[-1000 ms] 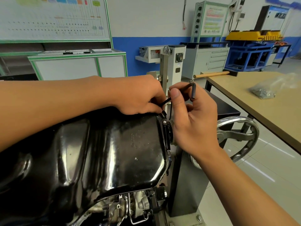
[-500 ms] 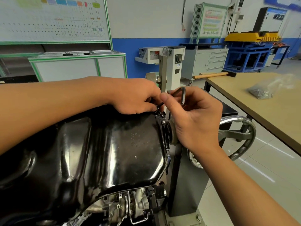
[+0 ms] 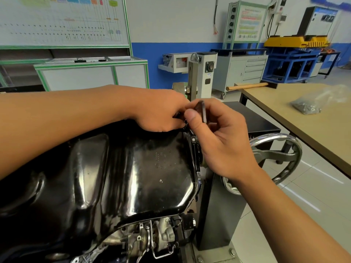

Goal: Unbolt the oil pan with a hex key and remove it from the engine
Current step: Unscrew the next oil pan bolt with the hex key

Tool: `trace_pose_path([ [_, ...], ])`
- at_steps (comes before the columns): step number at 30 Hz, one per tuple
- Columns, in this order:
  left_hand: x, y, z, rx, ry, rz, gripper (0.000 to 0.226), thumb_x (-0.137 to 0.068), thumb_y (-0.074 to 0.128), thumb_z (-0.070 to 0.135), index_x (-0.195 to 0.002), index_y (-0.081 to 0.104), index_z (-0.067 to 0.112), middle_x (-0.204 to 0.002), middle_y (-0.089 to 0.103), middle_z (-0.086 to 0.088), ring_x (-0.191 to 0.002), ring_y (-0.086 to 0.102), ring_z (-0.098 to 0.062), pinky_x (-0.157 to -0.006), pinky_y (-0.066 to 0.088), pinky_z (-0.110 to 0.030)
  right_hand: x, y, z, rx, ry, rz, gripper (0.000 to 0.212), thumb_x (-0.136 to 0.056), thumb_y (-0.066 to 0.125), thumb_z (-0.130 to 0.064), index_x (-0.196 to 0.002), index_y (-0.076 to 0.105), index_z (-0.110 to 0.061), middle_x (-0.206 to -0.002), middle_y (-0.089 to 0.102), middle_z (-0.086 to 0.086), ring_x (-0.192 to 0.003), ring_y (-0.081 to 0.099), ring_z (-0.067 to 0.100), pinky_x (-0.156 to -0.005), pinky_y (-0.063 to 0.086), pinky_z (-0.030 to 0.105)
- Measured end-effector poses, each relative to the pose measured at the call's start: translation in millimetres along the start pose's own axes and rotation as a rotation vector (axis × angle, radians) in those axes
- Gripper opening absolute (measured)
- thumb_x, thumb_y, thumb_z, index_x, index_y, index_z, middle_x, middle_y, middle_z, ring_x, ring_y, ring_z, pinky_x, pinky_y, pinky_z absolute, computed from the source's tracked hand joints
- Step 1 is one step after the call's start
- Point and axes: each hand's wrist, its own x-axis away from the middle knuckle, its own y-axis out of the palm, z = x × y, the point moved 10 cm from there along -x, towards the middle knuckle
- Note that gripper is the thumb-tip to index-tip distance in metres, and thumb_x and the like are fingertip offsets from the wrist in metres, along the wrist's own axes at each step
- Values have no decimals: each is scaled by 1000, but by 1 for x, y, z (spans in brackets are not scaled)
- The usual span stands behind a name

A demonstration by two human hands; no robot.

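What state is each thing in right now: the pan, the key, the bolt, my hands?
Oil pan: seated on the engine.
Rim bolt: in place.
Hex key: pinched in right hand.
Left hand: fingers curled at pan's rim, their hold hidden.
Plastic bag: lying on table.

Glossy black oil pan atop engine, dark hex key at far rim
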Motion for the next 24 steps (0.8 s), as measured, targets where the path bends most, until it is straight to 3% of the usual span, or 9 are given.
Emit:
trace_pose_path([
  [4, 0, -1, 0, -11, -9, 4, 9, -94, 52, 13, -87, 58, 10, -87, 62, -11, -84, 59, -30, -81, 48, -49, 1, -6, -1, 28, -17, 83, 7, -88, 74, -6, -94, 70, -10, -77, 68, 4, -67, 63, 18, -62, 52, 30],
  [7, 1, -3, 0, -24, -9, 25, 16, -96, 55, 15, -81, 53, 16, -84, 60, -7, -81, 58, -26, -80, 48, -45, 1, -12, -4, 36, -29, 155, 13, -86, 76, -8, -89, 67, -17, -75, 68, 3, -66, 62, 22, -61, 53, 31],
  [12, -1, -2, -1, -8, -8, 29, 6, -96, 57, 18, -91, 61, 16, -89, 64, -6, -85, 61, -24, -82, 49, -43, -2, -19, -7, 86, -48, 168, 9, -84, 78, -6, -84, 71, -10, -72, 64, 12, -68, 58, 26, -63, 48, 30],
  [14, 0, -4, -1, 22, -7, 51, 14, -95, 59, 17, -86, 58, 28, -81, 63, -1, -75, 59, -11, -75, 49, -30, -4, -17, -6, 106, -44, 116, 3, -89, 73, -5, -91, 73, -7, -79, 64, 13, -76, 60, 25, -70, 50, 31],
  [16, 2, -6, 1, 35, -3, 60, 20, -95, 59, 16, -86, 55, 33, -74, 60, 3, -67, 55, -7, -66, 43, -21, -4, -13, -5, 132, -42, 57, 15, -96, 64, -5, -107, 73, -5, -88, 64, 15, -87, 60, 24, -79, 50, 28],
  [20, -1, -4, -2, -18, 2, 67, 10, -96, 57, 19, -104, 62, 15, -88, 63, -8, -79, 59, -20, -77, 49, -35, -3, -5, -4, 119, -37, 9, 21, -100, 56, -7, -117, 68, -6, -98, 66, 12, -95, 62, 21, -85, 52, 33],
  [22, -2, -2, -4, -26, -17, 48, 12, -97, 56, 21, -97, 60, 10, -84, 63, -12, -78, 60, -28, -76, 50, -45, -3, -6, -4, 104, -42, 36, 16, -96, 63, -8, -109, 72, -5, -88, 67, 6, -80, 61, 18, -74, 51, 31],
  [24, -2, -1, -3, -28, -22, 29, 14, -97, 55, 20, -86, 58, 12, -80, 61, -8, -74, 59, -25, -74, 50, -44, -3, -10, -2, 71, -33, 81, 8, -91, 71, -9, -98, 73, -7, -75, 63, -3, -68, 56, 11, -65, 46, 25],
])
